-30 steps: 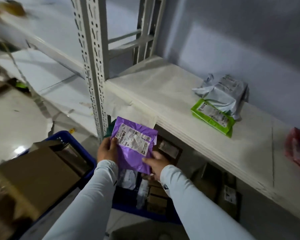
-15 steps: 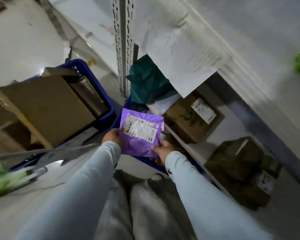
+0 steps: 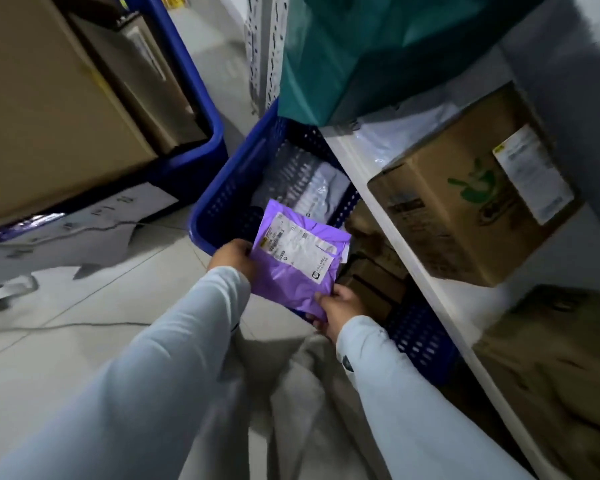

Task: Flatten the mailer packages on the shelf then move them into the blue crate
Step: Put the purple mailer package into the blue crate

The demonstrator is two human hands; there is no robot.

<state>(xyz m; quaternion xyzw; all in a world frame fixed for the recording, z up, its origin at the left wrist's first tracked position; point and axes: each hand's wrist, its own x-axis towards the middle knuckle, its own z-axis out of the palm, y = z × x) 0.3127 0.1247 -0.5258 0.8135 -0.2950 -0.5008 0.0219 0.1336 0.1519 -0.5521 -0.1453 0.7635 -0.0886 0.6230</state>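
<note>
- The purple mailer is held in both hands above the near end of the blue crate; its white shipping label faces up; it looks fairly flat, tilted a little
- The left hand grips the mailer's left edge, fingers curled under and thumb against the side; its grip is pinching the mailer
- The right hand pinches the lower right corner, thumb on top, fingers beneath; its grip is likewise closed on the mailer
- The blue crate stands on the floor, tucked partly under the white shelf; pale mailers lie inside at its far end, brown parcels nearer the right hand
- A cardboard box with a green print sits on the shelf, beside a teal bag
- A second blue crate with large cartons stands to the left, just beside the first
</note>
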